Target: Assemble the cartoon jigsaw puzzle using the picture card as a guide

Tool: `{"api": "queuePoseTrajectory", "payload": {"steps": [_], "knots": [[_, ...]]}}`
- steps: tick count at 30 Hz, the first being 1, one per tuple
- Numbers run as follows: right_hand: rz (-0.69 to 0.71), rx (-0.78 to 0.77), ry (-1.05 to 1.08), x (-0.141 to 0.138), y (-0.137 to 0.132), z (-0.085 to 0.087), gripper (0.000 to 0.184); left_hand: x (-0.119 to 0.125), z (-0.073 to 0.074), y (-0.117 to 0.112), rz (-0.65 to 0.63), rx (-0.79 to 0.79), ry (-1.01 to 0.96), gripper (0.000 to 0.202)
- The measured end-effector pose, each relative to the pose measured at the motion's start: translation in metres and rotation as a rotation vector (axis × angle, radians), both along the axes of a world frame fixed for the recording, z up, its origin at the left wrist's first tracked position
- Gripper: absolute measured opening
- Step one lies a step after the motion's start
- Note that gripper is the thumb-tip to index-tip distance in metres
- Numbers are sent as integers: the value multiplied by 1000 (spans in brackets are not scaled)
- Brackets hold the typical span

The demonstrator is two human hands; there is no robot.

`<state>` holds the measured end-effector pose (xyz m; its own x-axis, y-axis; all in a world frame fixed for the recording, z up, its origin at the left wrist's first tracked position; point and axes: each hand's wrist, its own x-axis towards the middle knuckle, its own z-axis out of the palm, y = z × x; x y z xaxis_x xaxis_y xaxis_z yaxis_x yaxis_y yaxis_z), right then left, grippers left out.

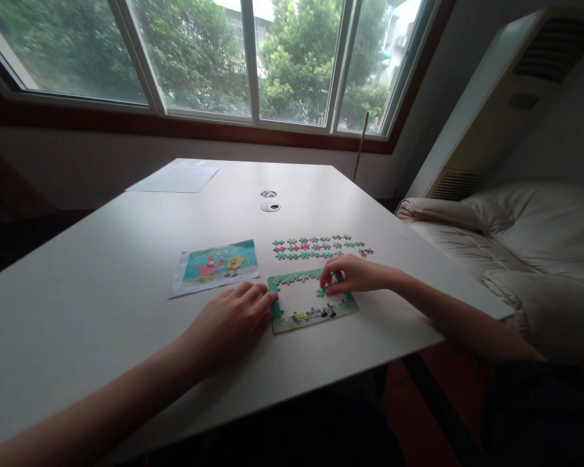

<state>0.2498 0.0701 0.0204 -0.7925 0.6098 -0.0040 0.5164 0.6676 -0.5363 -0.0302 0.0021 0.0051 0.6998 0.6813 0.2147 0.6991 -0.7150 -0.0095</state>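
A jigsaw puzzle [316,319] with its border joined and its middle showing bare white lies near the front of the table. My left hand [243,314] rests on the tabletop, fingers stretched out, their tips touching the puzzle's left edge. Over the puzzle's upper right part, my right hand [355,272] has thumb and fingers closed on a small green puzzle piece [320,293], held low above the bare middle. Beyond the border lie loose puzzle pieces [304,247] in rows, green and pink. Left of them is a picture sheet [219,264] with cartoon figures.
The white table [102,285] stretches toward a window. White paper [178,178] lies at its far left corner. Two round fittings [270,207] are set in the tabletop toward the back. A cream sofa [530,233] stands at the right, near a tall air conditioner [496,110].
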Motion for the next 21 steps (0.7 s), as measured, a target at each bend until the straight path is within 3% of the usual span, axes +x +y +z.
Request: {"api": "queuePoseTrajectory", "payload": {"steps": [6, 13, 18, 21], "knots": [[-18, -36, -20, 1, 0, 0, 18, 0, -1, 1, 3, 5, -23, 24], [-44, -77, 110, -8, -5, -3, 16, 1, 1, -1, 44, -21, 4, 25], [-38, -60, 224, -20, -16, -1, 25, 3, 2, 2, 79, -17, -94, 22], [-72, -62, 287, -29, -24, -1, 23, 8, 4, 1, 55, -105, -212, 21]]}}
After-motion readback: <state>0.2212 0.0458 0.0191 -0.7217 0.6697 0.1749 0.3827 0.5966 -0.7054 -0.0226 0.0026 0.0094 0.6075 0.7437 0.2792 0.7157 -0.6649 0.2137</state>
